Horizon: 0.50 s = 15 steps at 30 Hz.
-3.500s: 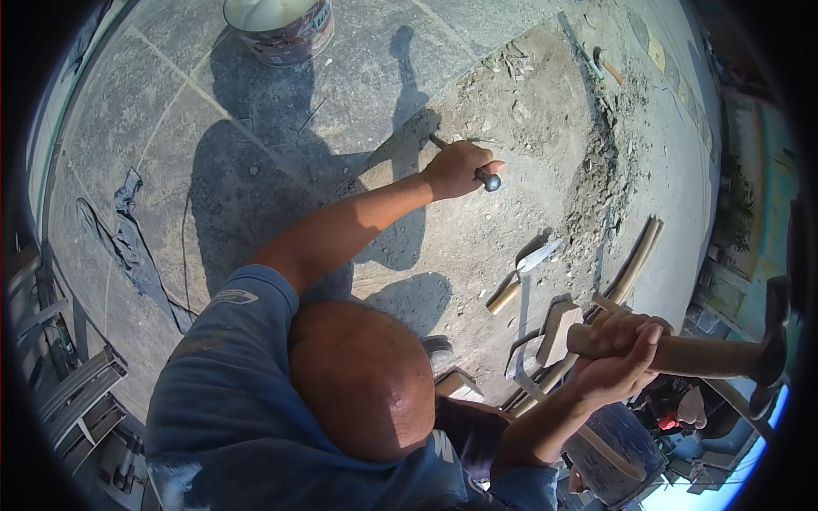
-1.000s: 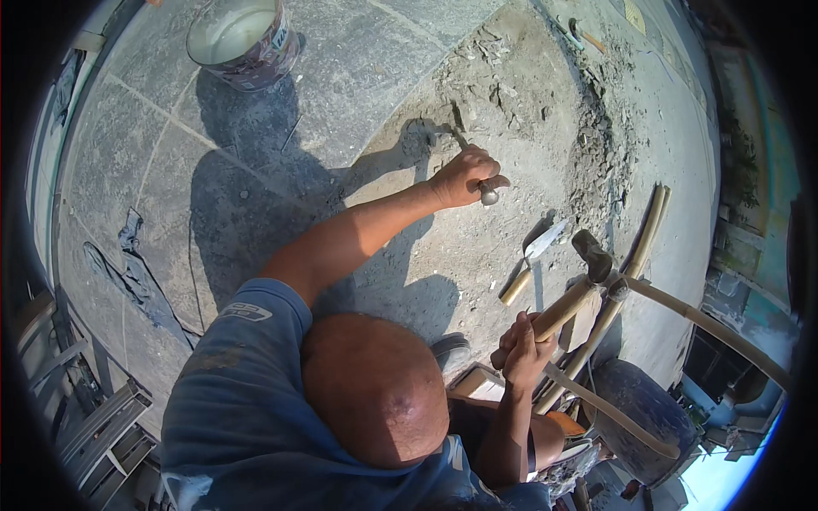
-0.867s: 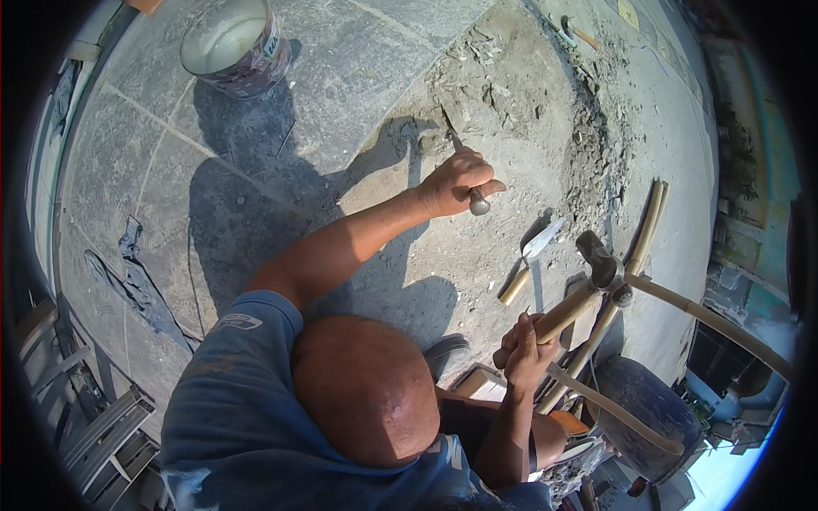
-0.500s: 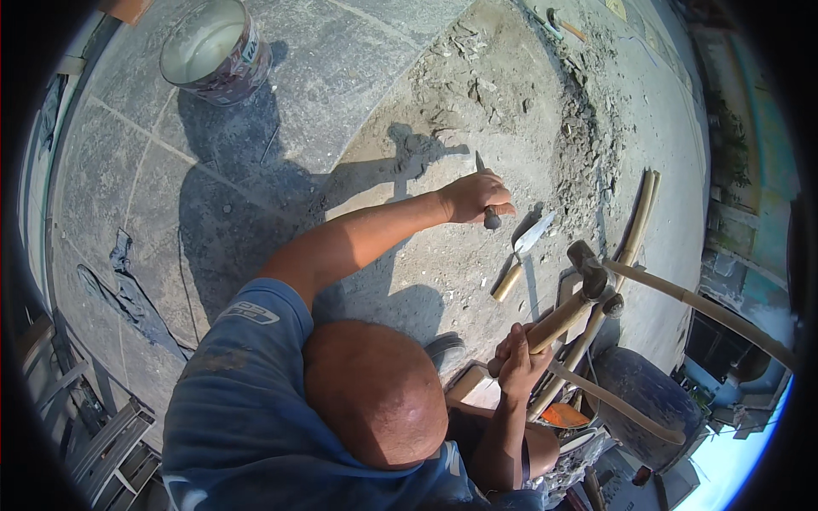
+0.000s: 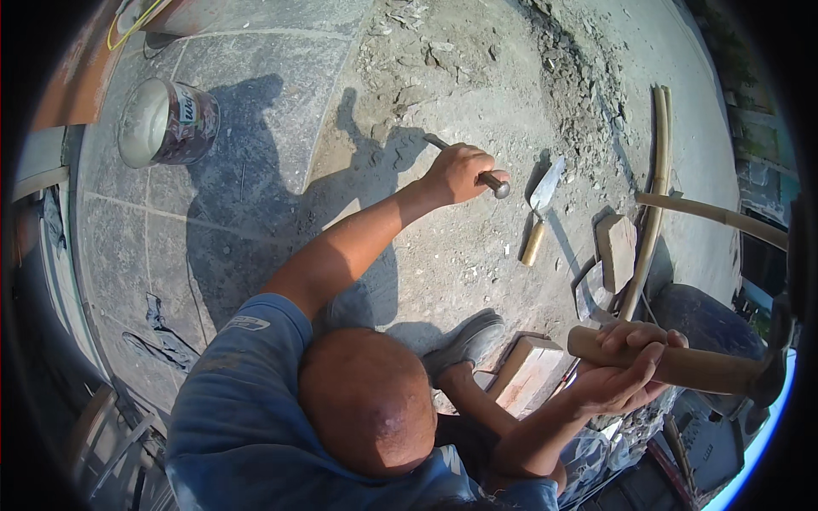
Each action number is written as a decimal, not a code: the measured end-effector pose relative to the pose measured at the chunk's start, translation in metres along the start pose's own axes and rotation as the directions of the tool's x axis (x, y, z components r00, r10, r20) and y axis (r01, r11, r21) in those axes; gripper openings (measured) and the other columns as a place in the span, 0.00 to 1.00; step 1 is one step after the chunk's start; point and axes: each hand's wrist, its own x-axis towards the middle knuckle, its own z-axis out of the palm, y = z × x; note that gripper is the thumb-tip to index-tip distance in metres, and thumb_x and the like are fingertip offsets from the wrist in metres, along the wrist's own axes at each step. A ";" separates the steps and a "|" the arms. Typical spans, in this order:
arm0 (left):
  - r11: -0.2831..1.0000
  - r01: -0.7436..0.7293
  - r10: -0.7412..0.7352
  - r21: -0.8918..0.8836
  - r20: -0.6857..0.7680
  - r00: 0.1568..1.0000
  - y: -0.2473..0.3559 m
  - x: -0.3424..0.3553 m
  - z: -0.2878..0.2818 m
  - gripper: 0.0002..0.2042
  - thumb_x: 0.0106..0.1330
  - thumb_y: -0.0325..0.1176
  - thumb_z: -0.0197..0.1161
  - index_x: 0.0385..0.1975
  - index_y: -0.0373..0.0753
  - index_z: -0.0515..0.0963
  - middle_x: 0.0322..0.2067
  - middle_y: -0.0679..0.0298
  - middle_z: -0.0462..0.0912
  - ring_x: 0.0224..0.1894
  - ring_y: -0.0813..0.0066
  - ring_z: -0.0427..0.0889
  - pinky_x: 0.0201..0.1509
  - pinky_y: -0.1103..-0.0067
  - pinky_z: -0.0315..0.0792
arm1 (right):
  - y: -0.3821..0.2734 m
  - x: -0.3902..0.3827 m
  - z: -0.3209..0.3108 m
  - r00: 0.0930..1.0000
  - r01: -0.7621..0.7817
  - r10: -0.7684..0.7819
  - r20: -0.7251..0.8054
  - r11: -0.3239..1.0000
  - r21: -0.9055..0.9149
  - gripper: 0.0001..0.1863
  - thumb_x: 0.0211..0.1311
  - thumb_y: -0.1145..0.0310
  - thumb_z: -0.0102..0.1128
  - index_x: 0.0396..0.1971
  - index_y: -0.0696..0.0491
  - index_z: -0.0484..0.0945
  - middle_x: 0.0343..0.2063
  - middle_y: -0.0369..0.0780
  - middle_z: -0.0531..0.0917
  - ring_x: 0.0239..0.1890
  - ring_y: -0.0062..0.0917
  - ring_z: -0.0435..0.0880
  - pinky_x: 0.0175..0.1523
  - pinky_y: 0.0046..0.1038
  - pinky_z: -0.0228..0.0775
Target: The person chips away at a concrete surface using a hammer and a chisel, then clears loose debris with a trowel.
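Observation:
My left arm reaches out over the rough, broken ground. In my left hand (image 5: 458, 175) is a dark metal chisel (image 5: 495, 184), its pointed end toward the ground and its round head sticking out by my thumb. I cannot tell whether the tip touches the ground. At the right, my right hand (image 5: 626, 375) is wrapped round the thick wooden handle of a hammer (image 5: 707, 368). The dark hammer head lies at the picture's right rim, well away from the chisel. A trowel (image 5: 545, 189) with a wooden handle rests on the ground to the right of my left hand.
A paint bucket (image 5: 189, 128) stands at the far left on grey tiled floor. Rubble (image 5: 567, 77) runs along the far right. Nearer are a block (image 5: 615, 249), another block (image 5: 527, 373) by my shoe (image 5: 469, 345), long wooden poles (image 5: 659, 162) and a blue drum (image 5: 711, 317).
My right hand has carried the hammer outward to the right, away from the chisel. My left hand still grips the chisel, which has tilted. The view has turned, shifting the ground and bucket.

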 end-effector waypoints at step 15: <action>0.995 0.013 -0.008 -0.095 0.045 0.999 -0.007 0.004 -0.007 0.16 0.60 0.36 0.63 0.14 0.37 0.68 0.14 0.56 0.73 0.19 0.56 0.75 0.24 0.66 0.66 | 0.028 -0.022 0.011 0.919 -0.393 0.393 0.014 0.919 0.037 0.12 0.69 0.61 0.50 0.34 0.55 0.65 0.14 0.30 0.64 0.12 0.12 0.61 0.16 0.17 0.57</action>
